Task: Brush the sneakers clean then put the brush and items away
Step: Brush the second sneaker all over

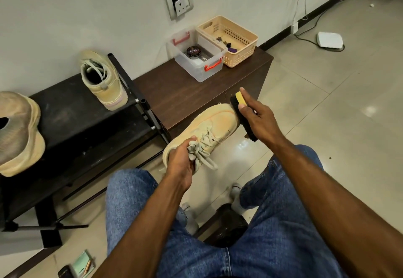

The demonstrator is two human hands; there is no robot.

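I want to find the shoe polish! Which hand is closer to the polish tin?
Right. The right hand, holding the brush, is just below the polish tin in its clear box; the left hand grips the sneaker farther back.
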